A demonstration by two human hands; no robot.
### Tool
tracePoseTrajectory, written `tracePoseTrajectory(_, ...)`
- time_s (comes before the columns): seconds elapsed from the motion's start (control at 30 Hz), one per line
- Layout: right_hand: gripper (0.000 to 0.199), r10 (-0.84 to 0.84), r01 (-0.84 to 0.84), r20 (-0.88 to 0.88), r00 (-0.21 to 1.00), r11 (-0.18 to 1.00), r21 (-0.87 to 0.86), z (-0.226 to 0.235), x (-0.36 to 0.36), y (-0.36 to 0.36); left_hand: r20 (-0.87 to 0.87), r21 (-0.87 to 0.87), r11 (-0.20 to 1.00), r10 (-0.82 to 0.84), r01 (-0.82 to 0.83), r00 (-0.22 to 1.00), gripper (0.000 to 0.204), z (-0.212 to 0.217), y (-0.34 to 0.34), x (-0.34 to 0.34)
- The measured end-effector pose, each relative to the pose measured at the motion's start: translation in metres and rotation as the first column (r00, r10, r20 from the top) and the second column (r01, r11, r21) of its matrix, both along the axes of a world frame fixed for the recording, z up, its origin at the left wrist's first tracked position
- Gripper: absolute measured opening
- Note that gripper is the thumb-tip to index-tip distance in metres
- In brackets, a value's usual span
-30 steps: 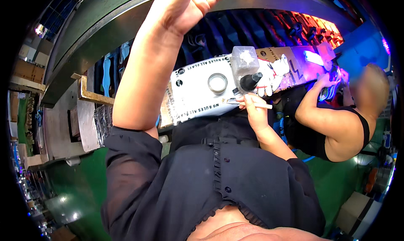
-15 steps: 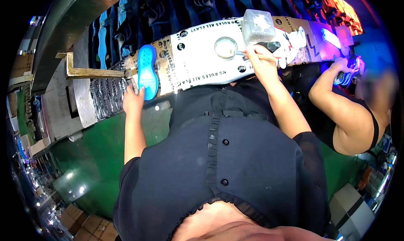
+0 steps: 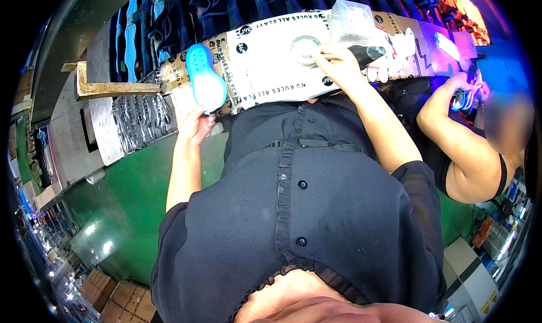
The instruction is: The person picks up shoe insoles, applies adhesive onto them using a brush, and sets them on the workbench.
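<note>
My left hand (image 3: 197,124) is closed on the near end of a light-blue shoe sole (image 3: 204,75). The sole has small holes at its far end and a paler, glossy near end. My right hand (image 3: 339,64) pinches a slim, brush-like tool, mostly covered by the fingers, whose tip is at a round clear dish (image 3: 305,50). Behind that hand is a broad black piece (image 3: 370,54); I cannot tell whether it belongs to the tool. The dish stands on a white printed sheet (image 3: 265,69) covering the bench.
Beyond the dish stands a clear plastic box (image 3: 351,23), with a white glove (image 3: 400,46) to its right. Dark and blue strap-like pieces (image 3: 226,10) line the far side. A wooden bracket (image 3: 118,89) juts in at left. A co-worker (image 3: 468,148) handles a shoe-like item at right.
My left hand has moved right and now grips the sole's near end, which has swung to the right. The right hand has shifted slightly left, bringing the tool to the dish.
</note>
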State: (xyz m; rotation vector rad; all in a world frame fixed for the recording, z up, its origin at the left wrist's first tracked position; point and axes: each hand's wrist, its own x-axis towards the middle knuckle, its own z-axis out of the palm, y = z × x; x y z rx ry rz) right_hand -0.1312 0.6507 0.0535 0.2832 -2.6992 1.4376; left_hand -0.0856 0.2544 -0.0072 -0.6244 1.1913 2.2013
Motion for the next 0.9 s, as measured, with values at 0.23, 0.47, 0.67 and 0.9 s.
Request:
tracePoseTrajectory(0.23, 0.011, -0.019, 0.020, 0.013, 1.000, 1.000, -0.022, -0.001, 0.002, -0.002, 0.055, 0.109, 0.990, 0.085, -0.090, 0.995, 0.027, 0.002, 0.020, -0.013)
tracePoseTrajectory(0.47, 0.015, -0.155, 0.138, -0.064, 0.986, 0.967, -0.215, -0.002, 0.012, 0.000, -0.095, 0.019, 0.991, 0.134, -0.133, 0.986, 0.028, 0.029, 0.041, -0.018)
tracePoseTrajectory(0.67, 0.018, -0.313, 0.324, 0.091, 0.945, 0.877, -0.354, 0.007, 0.026, -0.003, -0.419, -0.395, 0.909, -0.046, -0.136, 0.907, 0.034, 0.073, 0.089, -0.001)
tracePoseTrajectory(0.9, 0.026, -0.183, 0.209, 0.110, 0.977, 0.717, -0.665, 0.040, 0.045, -0.009, -0.627, -0.484, 0.830, -0.109, -0.276, 0.771, 0.034, 0.100, 0.122, 0.001)
